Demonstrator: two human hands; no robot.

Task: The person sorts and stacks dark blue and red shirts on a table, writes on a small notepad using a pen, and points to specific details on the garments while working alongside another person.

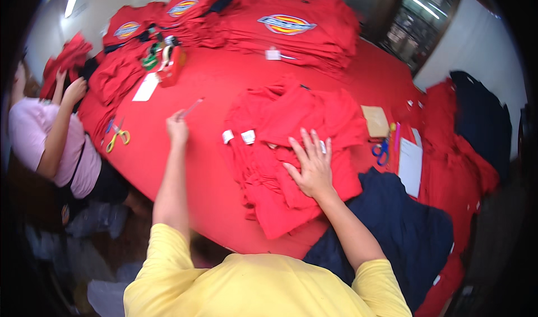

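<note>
Beside red shirt pile (291, 149), blue scissors (382, 150), navy cloth (392, 216), yellow scissors (118, 136)

Matt red cloth is covering the surface (207, 165); the crumpled shirts (291, 143) are looking like soft cotton, the scissors' handles (118, 138) glossy yellow plastic, the card (375, 121) plain brown paper.

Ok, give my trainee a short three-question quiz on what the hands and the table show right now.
1. True or false: the right hand lies flat on the heap of red shirts.
2. What does the left hand hold? A) a thin red pen B) scissors C) a tape dispenser
3. What colour are the handles of the scissors beyond the left hand, toward the table's left edge?

Key: 1 true; 2 A; 3 yellow.
</note>
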